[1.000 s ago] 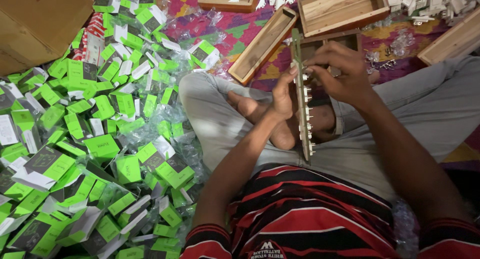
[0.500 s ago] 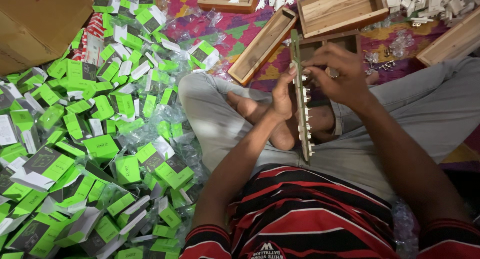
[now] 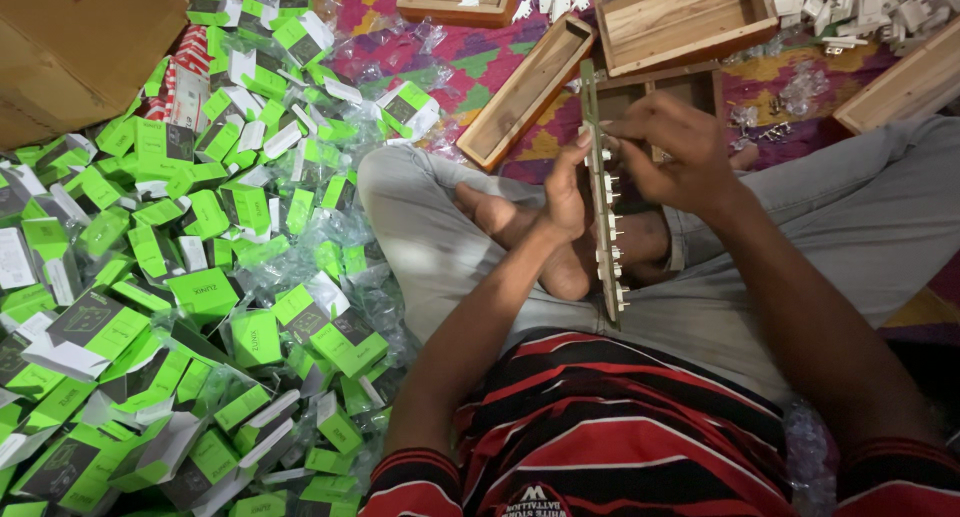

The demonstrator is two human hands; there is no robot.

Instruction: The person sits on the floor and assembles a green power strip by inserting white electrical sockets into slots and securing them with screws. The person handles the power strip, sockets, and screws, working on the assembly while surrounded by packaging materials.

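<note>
Clasped from both sides, the long narrow wooden strip (image 3: 603,227) studded with small white plugs stands on edge over your crossed legs, running from just above your striped shirt (image 3: 600,427) up toward the trays. Your left hand (image 3: 565,192) braces its left face, thumb and fingers closed against the wood about midway up. Your right hand (image 3: 670,152) curls over the upper part, fingertips pinched together at one of the white pieces near the top; whether they hold that piece or only press on it cannot be told.

You sit cross-legged in grey trousers (image 3: 430,237) on a patterned mat (image 3: 450,62) of purple, green and yellow. To your left spreads a deep heap of small green-and-white cartons (image 3: 180,277) mixed with clear plastic wrappers, with a brown cardboard box (image 3: 60,47) at the far corner. Ahead lie several open wooden trays (image 3: 680,17), one narrow tray (image 3: 525,92) angled just beside the strip's top end. White plug parts (image 3: 870,2) are piled at the upper right.
</note>
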